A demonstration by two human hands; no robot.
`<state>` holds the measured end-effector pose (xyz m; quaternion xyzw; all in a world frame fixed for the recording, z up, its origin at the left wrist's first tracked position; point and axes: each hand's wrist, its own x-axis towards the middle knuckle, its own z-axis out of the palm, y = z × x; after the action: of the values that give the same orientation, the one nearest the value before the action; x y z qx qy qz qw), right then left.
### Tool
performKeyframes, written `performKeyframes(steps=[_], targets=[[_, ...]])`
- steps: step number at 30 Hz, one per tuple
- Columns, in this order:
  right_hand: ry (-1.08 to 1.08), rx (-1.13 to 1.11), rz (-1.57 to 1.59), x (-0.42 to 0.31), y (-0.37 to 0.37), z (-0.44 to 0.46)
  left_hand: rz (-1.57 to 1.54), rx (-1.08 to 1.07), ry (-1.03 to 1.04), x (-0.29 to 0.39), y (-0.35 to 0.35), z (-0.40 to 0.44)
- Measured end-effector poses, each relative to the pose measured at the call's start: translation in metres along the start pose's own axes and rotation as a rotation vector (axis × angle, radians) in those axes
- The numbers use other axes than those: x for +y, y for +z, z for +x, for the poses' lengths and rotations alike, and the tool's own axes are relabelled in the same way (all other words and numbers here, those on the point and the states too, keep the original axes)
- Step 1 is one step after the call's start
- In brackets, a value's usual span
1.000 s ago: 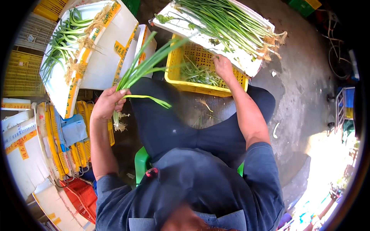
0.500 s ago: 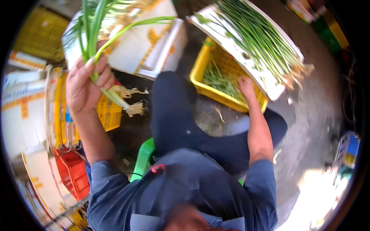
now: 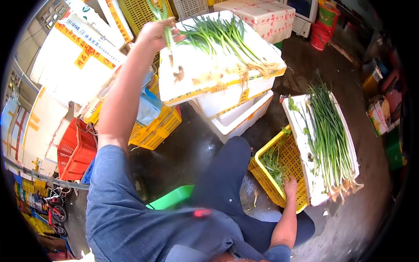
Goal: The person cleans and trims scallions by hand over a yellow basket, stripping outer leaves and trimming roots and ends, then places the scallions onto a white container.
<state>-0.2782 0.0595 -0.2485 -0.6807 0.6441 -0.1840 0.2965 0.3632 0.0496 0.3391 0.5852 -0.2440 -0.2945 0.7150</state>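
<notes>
My left hand (image 3: 155,36) is closed around a few spring onions (image 3: 168,37), their roots hanging down over the left end of a white foam box lid (image 3: 185,83). On that lid lies a pile of spring onions (image 3: 231,41) with pale, muddy roots toward me. Low on the right, my right hand (image 3: 290,187) reaches into a yellow plastic basket (image 3: 257,174). Its fingers look curled beside green trimmings (image 3: 273,165), and what they hold, if anything, is hidden. A second bundle of spring onions (image 3: 328,135) lies on another white foam lid (image 3: 301,131) across the basket.
White foam boxes (image 3: 244,115) are stacked beneath the lid. A yellow crate (image 3: 159,129) and a red crate (image 3: 76,150) stand left. My knees and a green stool (image 3: 172,197) are below. Red buckets (image 3: 320,37) stand far back on the wet floor.
My left hand has moved forward with the spring onions, from near my left knee to above the foam lid. The view has turned left. My right hand stays in the yellow basket.
</notes>
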Motion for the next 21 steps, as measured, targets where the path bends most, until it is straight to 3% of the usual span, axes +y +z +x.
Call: performKeyframes(steps=[2,6,7,10,12,13,16,17,18,19,21], targets=[[-0.028,-0.004,-0.01,0.005,0.004,0.004,0.123,-0.031,-0.173,-0.03,0.009,0.041],[-0.02,0.007,0.033,0.006,0.0,0.001,0.437,-0.053,-0.299,-0.103,0.015,0.077],[-0.014,0.014,0.048,0.007,-0.001,-0.002,0.455,-0.016,-0.189,-0.116,0.018,0.073],[0.002,-0.008,0.077,-0.005,-0.01,-0.008,0.455,-0.107,-0.152,-0.126,0.004,0.082],[0.114,-0.07,0.138,-0.032,-0.022,-0.014,0.699,-0.08,-0.093,-0.12,-0.004,0.081],[-0.081,0.047,0.049,0.007,0.001,-0.004,0.807,-0.073,-0.058,-0.11,-0.002,0.062],[-0.071,-0.004,0.093,0.02,0.01,0.008,0.868,-0.216,-0.076,-0.111,-0.01,0.04],[-0.154,0.063,-0.087,-0.009,-0.004,0.001,0.809,-0.287,-0.035,-0.122,-0.024,0.05],[0.031,-0.136,-0.064,-0.08,-0.041,-0.013,0.772,-0.308,-0.024,-0.122,-0.028,0.048],[0.024,-0.205,-0.125,-0.11,-0.054,-0.02,0.665,-0.305,0.008,-0.125,-0.033,0.049],[-0.005,-0.203,-0.083,-0.107,-0.045,-0.027,0.72,-0.249,0.08,-0.115,-0.026,0.032]])
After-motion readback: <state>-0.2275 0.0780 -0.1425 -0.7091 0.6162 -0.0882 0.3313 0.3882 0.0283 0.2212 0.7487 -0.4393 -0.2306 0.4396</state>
